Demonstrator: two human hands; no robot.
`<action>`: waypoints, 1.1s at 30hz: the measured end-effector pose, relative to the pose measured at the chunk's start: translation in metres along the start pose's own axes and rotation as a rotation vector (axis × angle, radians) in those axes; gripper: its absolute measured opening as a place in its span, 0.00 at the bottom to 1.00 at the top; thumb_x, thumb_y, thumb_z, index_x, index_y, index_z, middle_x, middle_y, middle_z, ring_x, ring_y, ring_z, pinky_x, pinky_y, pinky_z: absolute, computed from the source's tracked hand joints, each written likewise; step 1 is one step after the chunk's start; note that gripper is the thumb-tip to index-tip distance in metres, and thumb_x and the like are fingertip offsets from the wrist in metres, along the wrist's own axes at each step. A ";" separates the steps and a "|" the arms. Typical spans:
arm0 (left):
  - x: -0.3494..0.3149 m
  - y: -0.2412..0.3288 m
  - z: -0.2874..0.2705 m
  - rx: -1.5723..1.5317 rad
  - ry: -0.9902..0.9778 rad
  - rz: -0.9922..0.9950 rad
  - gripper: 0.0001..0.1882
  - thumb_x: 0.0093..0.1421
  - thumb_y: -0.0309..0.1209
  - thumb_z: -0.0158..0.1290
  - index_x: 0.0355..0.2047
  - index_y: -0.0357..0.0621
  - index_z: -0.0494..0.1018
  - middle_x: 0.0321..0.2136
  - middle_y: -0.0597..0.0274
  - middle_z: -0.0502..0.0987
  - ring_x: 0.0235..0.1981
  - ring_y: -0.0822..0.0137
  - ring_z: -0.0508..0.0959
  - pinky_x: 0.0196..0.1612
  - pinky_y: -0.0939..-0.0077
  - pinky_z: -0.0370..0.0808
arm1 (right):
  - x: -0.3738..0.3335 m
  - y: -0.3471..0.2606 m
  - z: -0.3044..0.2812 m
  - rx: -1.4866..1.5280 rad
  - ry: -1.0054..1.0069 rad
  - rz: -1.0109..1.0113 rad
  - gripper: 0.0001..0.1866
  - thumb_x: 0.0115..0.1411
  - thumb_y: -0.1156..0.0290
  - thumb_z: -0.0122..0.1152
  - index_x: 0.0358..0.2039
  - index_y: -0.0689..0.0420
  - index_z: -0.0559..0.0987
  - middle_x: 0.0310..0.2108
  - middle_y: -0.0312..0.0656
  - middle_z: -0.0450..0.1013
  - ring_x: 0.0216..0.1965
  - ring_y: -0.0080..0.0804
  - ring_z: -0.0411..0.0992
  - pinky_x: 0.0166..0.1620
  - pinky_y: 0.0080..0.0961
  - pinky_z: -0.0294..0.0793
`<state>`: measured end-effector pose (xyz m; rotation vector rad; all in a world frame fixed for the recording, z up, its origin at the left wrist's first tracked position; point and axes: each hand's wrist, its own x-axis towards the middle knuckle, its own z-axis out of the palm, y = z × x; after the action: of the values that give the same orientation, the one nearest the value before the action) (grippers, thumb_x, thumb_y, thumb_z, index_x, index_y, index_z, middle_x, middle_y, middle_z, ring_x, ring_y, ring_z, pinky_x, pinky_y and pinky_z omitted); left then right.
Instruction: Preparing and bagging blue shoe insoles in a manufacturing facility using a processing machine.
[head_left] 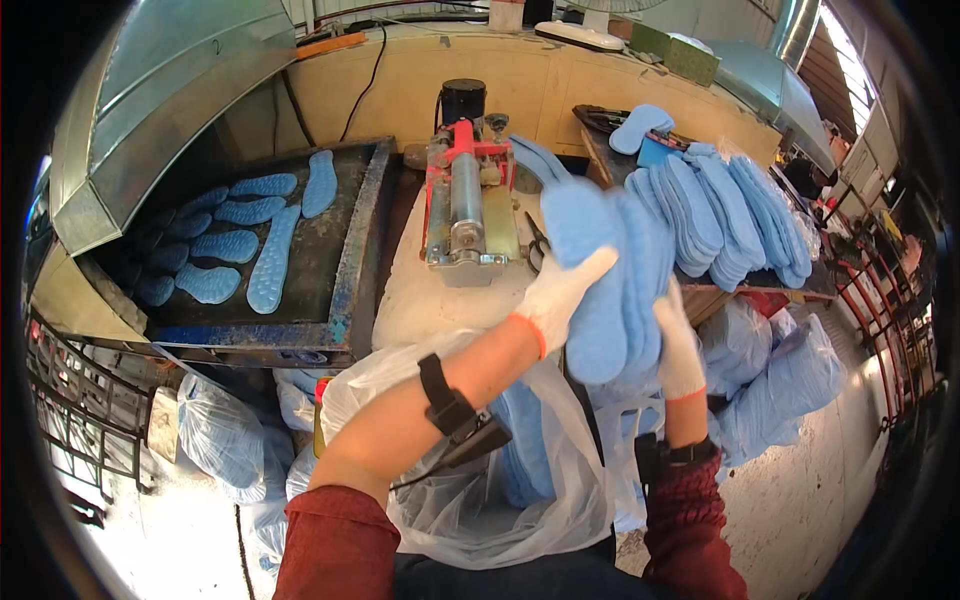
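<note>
Between my hands, above the worktable's front edge, is a stack of blue shoe insoles (597,335), slightly blurred at its upper end. My left hand (568,297), in a white glove with an orange cuff, grips the stack's left side, its thumb lying across the face of the front insole. Along the right edge, my right hand (680,345) in a similar glove holds the stack; its fingertips are partly hidden. Below the stack, a clear plastic bag (435,530) hangs open in front of me, with more blue insoles (525,440) standing inside.
A roller machine (466,200) with red parts stands on the table. To its left, several insoles lie on a dark conveyor belt (310,260) under a metal hood (190,90). Insole piles (725,215) line the right-hand bench. Filled plastic bags (785,375) sit on the floor both sides.
</note>
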<state>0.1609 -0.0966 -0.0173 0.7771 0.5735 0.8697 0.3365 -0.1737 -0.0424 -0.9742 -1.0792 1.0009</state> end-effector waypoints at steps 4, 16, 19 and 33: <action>0.013 -0.054 -0.047 -0.106 0.139 -0.294 0.33 0.60 0.40 0.61 0.62 0.42 0.63 0.54 0.55 0.73 0.53 0.61 0.75 0.56 0.62 0.75 | -0.011 0.048 -0.006 -0.058 -0.036 0.196 0.38 0.64 0.59 0.55 0.67 0.65 0.55 0.64 0.45 0.59 0.65 0.33 0.56 0.66 0.28 0.51; 0.080 -0.035 -0.112 0.575 0.317 -0.120 0.37 0.61 0.56 0.47 0.56 0.33 0.69 0.54 0.49 0.74 0.55 0.56 0.74 0.60 0.66 0.65 | 0.076 0.164 0.017 -0.527 0.112 0.285 0.38 0.62 0.50 0.55 0.64 0.62 0.60 0.56 0.57 0.69 0.59 0.50 0.67 0.60 0.35 0.62; 0.079 -0.044 -0.124 0.786 0.337 -0.074 0.37 0.62 0.53 0.44 0.57 0.30 0.68 0.55 0.44 0.73 0.56 0.52 0.72 0.61 0.65 0.63 | 0.076 0.189 0.021 -0.590 0.183 0.381 0.37 0.62 0.50 0.56 0.64 0.61 0.61 0.54 0.58 0.71 0.57 0.53 0.68 0.59 0.36 0.63; -0.063 -0.008 -0.115 1.614 0.063 0.326 0.21 0.65 0.36 0.46 0.56 0.40 0.66 0.55 0.43 0.70 0.54 0.42 0.72 0.55 0.55 0.70 | 0.035 0.172 -0.005 -0.894 0.079 0.352 0.41 0.62 0.45 0.53 0.60 0.70 0.62 0.52 0.69 0.69 0.57 0.62 0.66 0.58 0.42 0.65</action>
<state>0.0487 -0.1109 -0.0835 2.3450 1.2267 0.5801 0.3212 -0.0969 -0.1997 -1.9604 -1.3396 0.7256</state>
